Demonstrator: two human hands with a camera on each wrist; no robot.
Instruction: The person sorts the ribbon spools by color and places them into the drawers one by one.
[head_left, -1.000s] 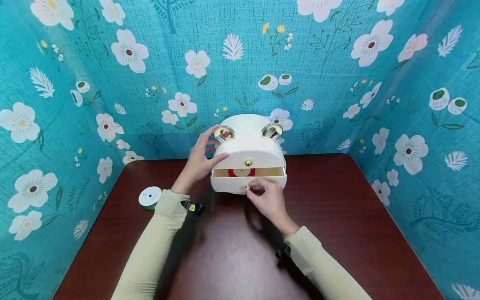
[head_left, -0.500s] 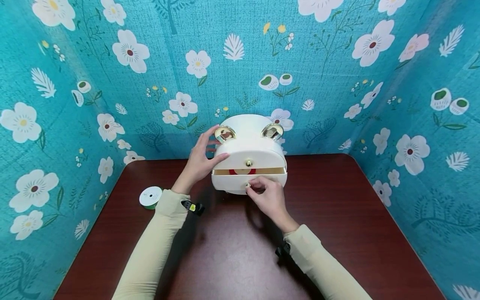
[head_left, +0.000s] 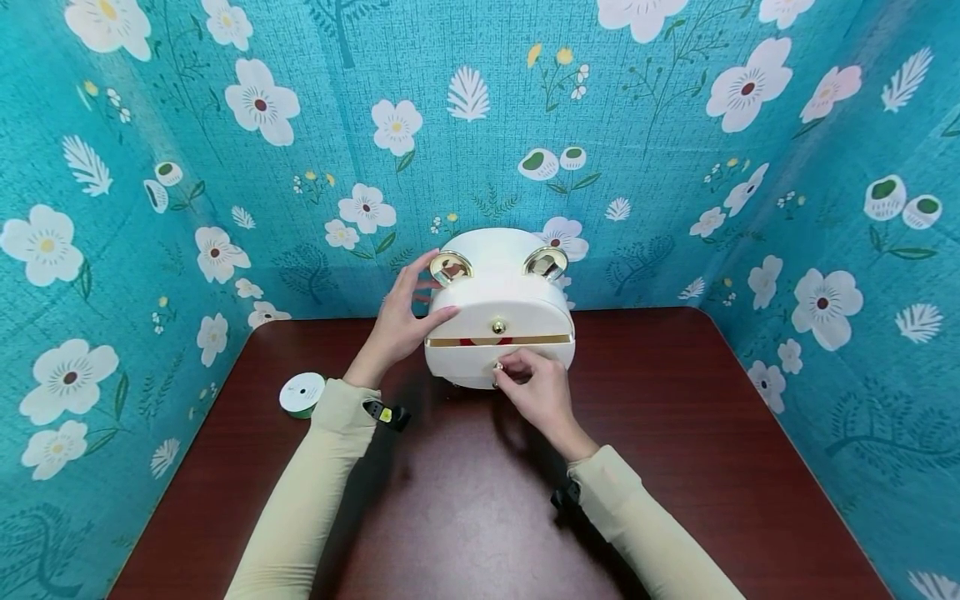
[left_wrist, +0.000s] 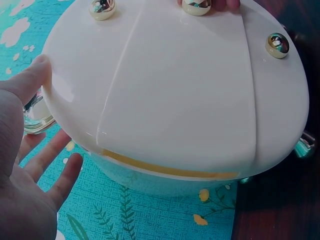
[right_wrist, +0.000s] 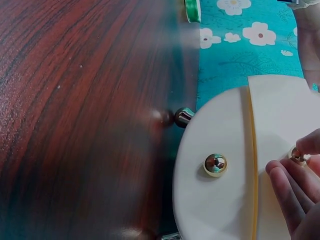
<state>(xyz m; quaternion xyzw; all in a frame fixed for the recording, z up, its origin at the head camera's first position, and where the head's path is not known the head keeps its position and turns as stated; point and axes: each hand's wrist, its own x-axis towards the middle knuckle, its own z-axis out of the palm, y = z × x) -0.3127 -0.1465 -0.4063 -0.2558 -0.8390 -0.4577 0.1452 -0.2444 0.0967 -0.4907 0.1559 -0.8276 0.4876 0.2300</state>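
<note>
A white rounded drawer box [head_left: 489, 287] with two gold-rimmed round eye-like pieces on top stands at the table's back. Its drawer [head_left: 457, 360] sits slightly out, leaving a narrow gap along the top edge. Through the gap shows part of a red round thing [head_left: 486, 341], mostly hidden. My right hand [head_left: 542, 396] pinches the drawer's small gold knob [right_wrist: 298, 156] between thumb and fingers. At the box's left side is my left hand [head_left: 401, 321], its fingers spread and fairly straight. In the left wrist view, the left thumb [left_wrist: 37, 75] touches the box's edge.
A ribbon spool [head_left: 302, 392] with a white face and green edge lies left of the box, beside the left sleeve. The dark red-brown table [head_left: 465, 517] ends at a blue floral cloth [head_left: 480, 167] behind and along both sides.
The drawer has slid inward with my right hand on its knob, and its gap has narrowed. Less of the red round thing inside shows. My left hand stays at the box's side.
</note>
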